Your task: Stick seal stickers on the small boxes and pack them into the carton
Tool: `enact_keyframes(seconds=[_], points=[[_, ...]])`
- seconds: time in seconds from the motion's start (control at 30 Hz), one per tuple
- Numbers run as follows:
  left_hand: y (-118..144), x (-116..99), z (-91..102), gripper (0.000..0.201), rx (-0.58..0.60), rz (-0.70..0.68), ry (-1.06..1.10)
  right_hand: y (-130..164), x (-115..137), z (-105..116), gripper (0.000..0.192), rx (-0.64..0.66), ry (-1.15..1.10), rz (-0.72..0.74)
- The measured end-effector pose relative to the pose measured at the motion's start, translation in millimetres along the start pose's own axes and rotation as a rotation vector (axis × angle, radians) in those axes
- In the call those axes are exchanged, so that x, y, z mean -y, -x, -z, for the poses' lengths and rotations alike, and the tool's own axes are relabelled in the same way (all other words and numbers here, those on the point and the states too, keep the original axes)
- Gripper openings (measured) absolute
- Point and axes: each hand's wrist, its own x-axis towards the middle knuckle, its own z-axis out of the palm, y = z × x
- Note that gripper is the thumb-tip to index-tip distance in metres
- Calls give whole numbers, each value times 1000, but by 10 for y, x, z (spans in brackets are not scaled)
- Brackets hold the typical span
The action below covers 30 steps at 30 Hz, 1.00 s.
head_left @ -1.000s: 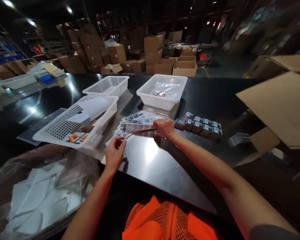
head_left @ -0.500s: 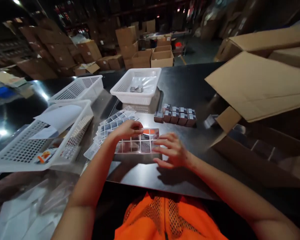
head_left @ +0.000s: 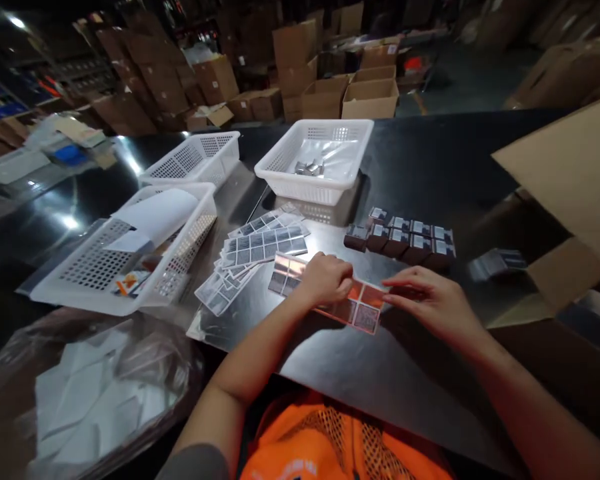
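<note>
A glossy sticker sheet [head_left: 362, 309] divided into small squares lies on the shiny black table [head_left: 330, 360] in front of me. My left hand [head_left: 325, 278] presses down on its middle with curled fingers. My right hand [head_left: 427, 300] pinches the sheet's right end with its fingertips. A fanned pile of similar sheets [head_left: 253, 252] lies just to the left. Behind my hands, a row of several small dark boxes [head_left: 403, 240] stands on the table.
Three white perforated baskets stand behind: one with paper and cards [head_left: 87, 293], one bare [head_left: 190, 160], one with a plastic bag and small parts [head_left: 320, 190]. Clear bags of white paper [head_left: 90, 393] lie at lower left. Open cardboard flaps [head_left: 570, 173] rise on the right.
One sheet has come off the pile and now lies to the right, in front of me. My left hand moved onto its middle and my right hand went to its right end.
</note>
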Motion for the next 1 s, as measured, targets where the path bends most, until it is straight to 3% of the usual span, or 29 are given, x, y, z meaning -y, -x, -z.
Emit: enact_keyframes(seconds=[0.23,0.4,0.6,0.8,1.0], points=[[108,85,-17,25,-110,65,-34,48,87,-183,43,21,-264,-199],[133,73,-13,22,-131,64,-47,142,70,-295,41,-48,-399,-266],[160,-19,-48,18,-126,66,-124,250,32,-315,33,-79,-404,-256],[182,-78,-99,19,-99,15,-173,300,28,-359,22,-112,-268,-109],[210,-88,-197,26,-80,-89,70,312,13,-398,16,-169,-139,12]])
